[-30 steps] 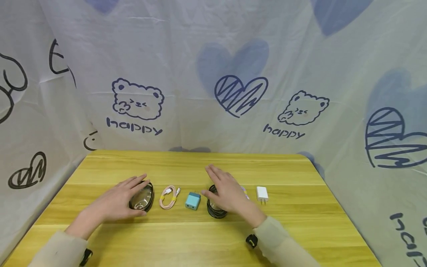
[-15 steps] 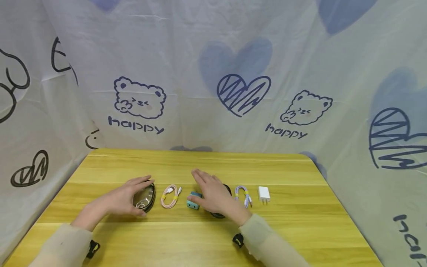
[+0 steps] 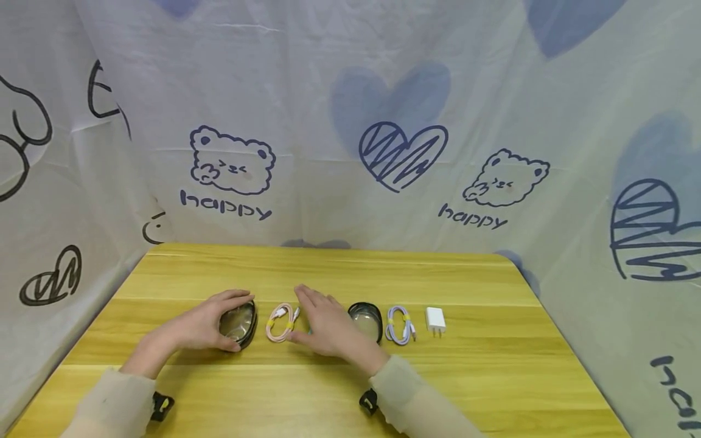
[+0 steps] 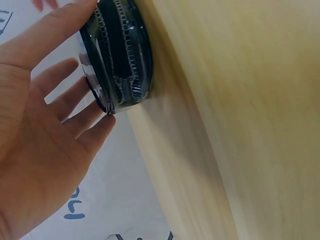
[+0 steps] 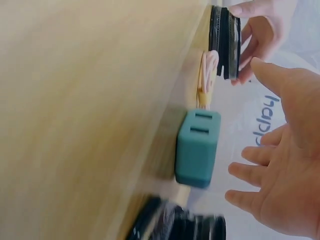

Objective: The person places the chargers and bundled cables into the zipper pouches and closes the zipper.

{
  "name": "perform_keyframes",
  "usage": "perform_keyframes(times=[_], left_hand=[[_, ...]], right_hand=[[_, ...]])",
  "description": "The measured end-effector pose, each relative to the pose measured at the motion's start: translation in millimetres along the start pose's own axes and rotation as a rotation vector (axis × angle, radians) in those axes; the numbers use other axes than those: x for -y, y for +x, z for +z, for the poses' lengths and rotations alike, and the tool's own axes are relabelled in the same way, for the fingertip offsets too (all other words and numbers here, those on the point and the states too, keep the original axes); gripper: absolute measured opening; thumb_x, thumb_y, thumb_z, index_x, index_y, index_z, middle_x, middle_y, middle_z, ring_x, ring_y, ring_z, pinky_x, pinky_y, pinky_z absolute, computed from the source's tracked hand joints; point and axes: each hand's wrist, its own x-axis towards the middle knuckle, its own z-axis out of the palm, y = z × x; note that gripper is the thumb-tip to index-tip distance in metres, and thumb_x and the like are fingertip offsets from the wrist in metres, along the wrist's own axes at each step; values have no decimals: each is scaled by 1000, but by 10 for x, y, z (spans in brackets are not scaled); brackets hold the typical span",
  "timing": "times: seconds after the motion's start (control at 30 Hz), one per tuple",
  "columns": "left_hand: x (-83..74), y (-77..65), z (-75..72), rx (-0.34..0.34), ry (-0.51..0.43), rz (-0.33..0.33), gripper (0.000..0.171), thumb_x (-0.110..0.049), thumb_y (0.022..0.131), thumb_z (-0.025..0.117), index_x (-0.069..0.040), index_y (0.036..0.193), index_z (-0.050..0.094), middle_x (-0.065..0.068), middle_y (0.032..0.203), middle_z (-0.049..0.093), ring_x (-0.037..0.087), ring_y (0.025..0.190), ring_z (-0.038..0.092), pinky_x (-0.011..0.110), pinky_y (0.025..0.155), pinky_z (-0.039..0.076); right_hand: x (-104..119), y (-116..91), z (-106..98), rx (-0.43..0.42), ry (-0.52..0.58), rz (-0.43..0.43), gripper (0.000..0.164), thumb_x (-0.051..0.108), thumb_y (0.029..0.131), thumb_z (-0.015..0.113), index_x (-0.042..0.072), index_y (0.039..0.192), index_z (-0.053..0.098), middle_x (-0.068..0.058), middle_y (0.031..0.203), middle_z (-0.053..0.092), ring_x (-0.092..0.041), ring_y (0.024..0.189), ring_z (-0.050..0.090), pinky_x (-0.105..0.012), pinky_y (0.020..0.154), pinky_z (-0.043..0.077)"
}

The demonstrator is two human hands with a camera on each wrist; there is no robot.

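My left hand holds a small round clear pouch with black zipper trim. Fingers curve over its far edge and the thumb sits at the near edge; the left wrist view shows the pouch's zipper side. My right hand, fingers extended and holding nothing, hovers over a turquoise charger plug, which it almost wholly hides in the head view. Left of that hand lies a coiled pink cable with yellow ties. A second black-trimmed clear pouch rests by the right wrist.
A coiled purple cable with yellow ties and a white charger plug lie to the right on the wooden table. A printed cloth hangs behind the table and along both sides.
My right hand has moved left, from over the second pouch to over the turquoise plug, uncovering the pouch and the purple cable. The left hand has closed slightly around its pouch.
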Motion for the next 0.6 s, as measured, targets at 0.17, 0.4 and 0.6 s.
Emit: perform_keyframes(times=[0.17, 0.4, 0.6], left_hand=[[7, 18, -3, -8, -40, 9, 95, -32, 63, 88, -7, 143, 42, 18, 147, 33, 41, 129, 36, 58, 101, 36], [35, 29, 13, -44, -76, -2, 96, -30, 60, 89, -10, 142, 43, 17, 144, 36, 41, 125, 41, 58, 98, 39], [37, 34, 10, -59, -103, -21, 97, -28, 60, 89, -15, 143, 42, 15, 144, 34, 41, 125, 40, 60, 98, 38]], right_hand=[[94, 87, 68, 9, 7, 4, 97, 65, 83, 57, 13, 153, 15, -4, 157, 20, -22, 141, 26, -47, 111, 27], [192, 197, 133, 35, -7, 31, 102, 65, 75, 66, 11, 151, 23, -4, 154, 29, -21, 139, 31, -46, 111, 28], [243, 270, 194, 68, -14, 65, 102, 68, 74, 65, 12, 150, 27, -2, 152, 32, -20, 137, 34, -43, 112, 27]])
